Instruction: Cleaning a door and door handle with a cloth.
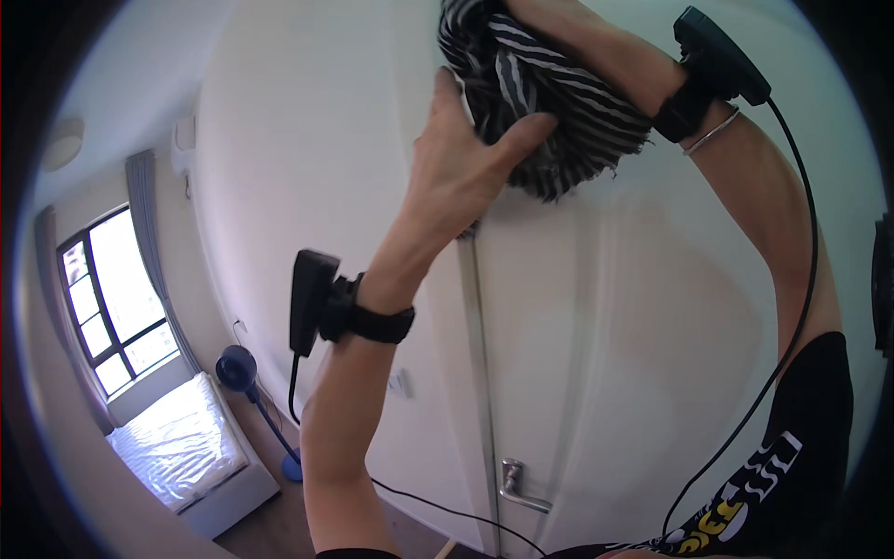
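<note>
A black cloth with white stripes and a frayed edge point(559, 105) hangs bunched in front of the upper part of a white door point(663, 314). My left hand point(464, 154) is raised against it, its thumb lying across the stripes and another finger spread at the left edge. What the remaining fingers do is hidden, so a grip on the cloth cannot be told. A small piece of striped cloth shows beneath my left wrist. My right forearm runs behind the cloth to the top edge, and my right hand is out of view. Both wrists carry strapped black devices.
A metal lever handle point(524, 489) juts from the door low down. Black cables point(803, 209) run from the wrist devices. At the left stand a blue pedestal fan point(237, 368), a plastic-covered mattress point(181, 447) on a bed, and a window point(126, 279) with grey curtains.
</note>
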Demonstrator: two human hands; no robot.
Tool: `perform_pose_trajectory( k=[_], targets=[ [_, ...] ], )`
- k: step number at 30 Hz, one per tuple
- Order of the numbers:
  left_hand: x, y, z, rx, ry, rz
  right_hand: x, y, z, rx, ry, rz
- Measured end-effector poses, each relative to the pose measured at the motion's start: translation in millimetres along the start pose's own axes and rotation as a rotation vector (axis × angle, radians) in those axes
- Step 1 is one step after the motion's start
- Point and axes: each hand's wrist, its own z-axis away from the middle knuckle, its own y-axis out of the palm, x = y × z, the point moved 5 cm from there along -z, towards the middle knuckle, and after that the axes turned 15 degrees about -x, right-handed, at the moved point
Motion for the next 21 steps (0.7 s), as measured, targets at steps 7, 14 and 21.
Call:
perform_pose_trajectory(
  k=[7, 14, 21],
  targets=[
    [111, 75, 71, 0.13, -0.375, 0.133, -133, -68, 74, -0.052, 0.092, -0.025],
    [88, 139, 91, 0.036, -0.411, 0.487, -158, -139, 228, 0.719, -0.076, 0.599],
    [39, 230, 82, 0.218, 0.016, 0.665, -199, -137, 246, -0.311, -0.7, 0.405]
  ],
)
